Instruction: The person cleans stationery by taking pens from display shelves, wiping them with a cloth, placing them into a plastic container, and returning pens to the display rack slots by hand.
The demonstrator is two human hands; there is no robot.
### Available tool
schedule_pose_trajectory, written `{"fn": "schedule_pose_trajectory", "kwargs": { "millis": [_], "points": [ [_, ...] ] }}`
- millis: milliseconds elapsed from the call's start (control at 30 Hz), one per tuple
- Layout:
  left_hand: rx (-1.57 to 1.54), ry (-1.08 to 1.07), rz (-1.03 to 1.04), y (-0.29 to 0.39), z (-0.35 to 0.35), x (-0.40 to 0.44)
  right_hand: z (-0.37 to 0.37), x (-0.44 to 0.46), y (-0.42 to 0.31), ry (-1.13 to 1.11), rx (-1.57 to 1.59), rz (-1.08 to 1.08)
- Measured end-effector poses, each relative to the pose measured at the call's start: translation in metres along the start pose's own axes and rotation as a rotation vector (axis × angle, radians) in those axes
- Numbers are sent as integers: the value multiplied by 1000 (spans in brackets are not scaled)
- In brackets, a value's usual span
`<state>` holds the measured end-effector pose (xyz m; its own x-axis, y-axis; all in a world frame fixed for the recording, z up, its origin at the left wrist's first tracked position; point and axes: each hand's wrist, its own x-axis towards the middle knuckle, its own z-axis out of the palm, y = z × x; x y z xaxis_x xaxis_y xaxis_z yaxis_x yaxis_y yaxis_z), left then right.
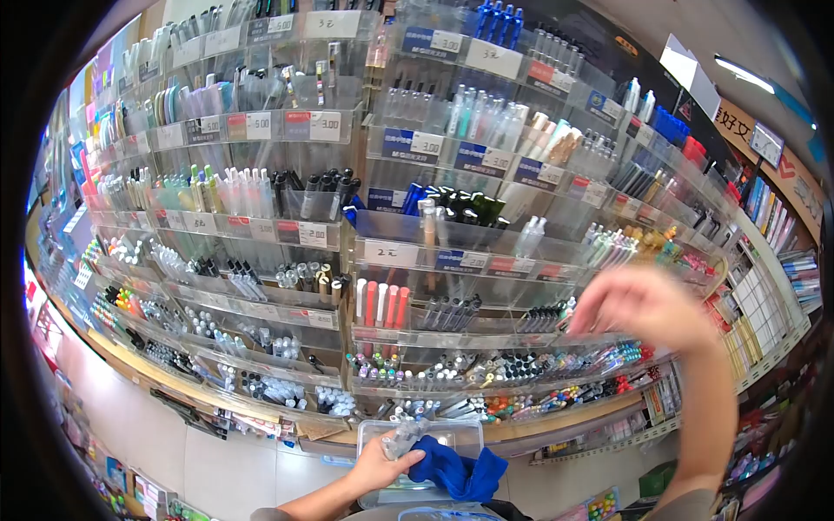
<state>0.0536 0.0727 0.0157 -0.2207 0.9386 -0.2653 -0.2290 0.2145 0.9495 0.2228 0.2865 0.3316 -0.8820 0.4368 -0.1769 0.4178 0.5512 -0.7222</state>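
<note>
My left hand (375, 465) is low in front of me, closed around a small bunch of clear-capped pens (405, 439). A bright blue cloth (460, 471) bunches against its thumb and hangs to the right; whether the fingers grip it too is unclear. Beneath them is a clear plastic bin (469, 431). Out to the right, my right hand (638, 306) is raised before the display rack, its fingers bent and smeared by motion. Closest to its fingertips is a row of dark-tipped pens (546, 318). I cannot make out anything between those fingers.
A tiered clear acrylic rack (356, 227) spans the view, packed with pens and price labels (391, 253). Red and white pens (382, 304) stand mid-rack. A wooden ledge (521, 429) edges the bottom. At right are a white wire grid (769, 300) and books (769, 213).
</note>
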Motion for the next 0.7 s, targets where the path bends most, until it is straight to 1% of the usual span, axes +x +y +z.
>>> {"fn": "schedule_pose_trajectory", "kwargs": {
  "millis": [33, 67, 100, 133, 167, 233, 333, 367, 433, 500, 533, 600, 633, 667, 700],
  "points": [
    [9, -9, -44, 2, 0, -1, 30, -2, 16, -76, 142, 22],
    [-21, -9, 12, 0, 1, 0, 64, 1, 44, -127, 182, -25],
    [-48, -11, 38, -2, 3, 0, 96, 5, 59, -224, 82, 48],
    [-71, -11, 66, -3, 3, 0, 141, 9, 93, -188, 166, -94],
    [-92, -10, 96, -2, 3, -1, 179, 14, 114, -155, 136, -122],
    [-104, 19, 146, 11, 7, -5, 239, 19, 138, -53, 313, -219],
    [-116, 101, 209, 26, 9, -8, 265, 24, 136, 115, 368, -165],
    [-119, 134, 224, 29, 9, -9, 270, 25, 135, 281, 196, -264],
    [-75, 131, 242, 24, 4, -9, 271, 25, 133, 335, 51, -312],
    [1, 116, 245, 23, 1, -11, 265, 25, 130, 338, -58, -325],
    [15, 157, 270, 25, 2, -14, 260, 25, 129, 340, -113, -330],
    [40, 241, 321, 44, 10, -22, 246, 20, 123, 306, -276, -241],
    [-18, 309, 293, 48, 5, -22, 241, 16, 123, 287, -357, -196],
    [-3, 304, 299, 46, -4, -21, 239, 15, 129, 333, -313, -217],
    [9, 301, 306, 42, -11, -20, 238, 13, 134, 282, -154, -207]
  ]
}}
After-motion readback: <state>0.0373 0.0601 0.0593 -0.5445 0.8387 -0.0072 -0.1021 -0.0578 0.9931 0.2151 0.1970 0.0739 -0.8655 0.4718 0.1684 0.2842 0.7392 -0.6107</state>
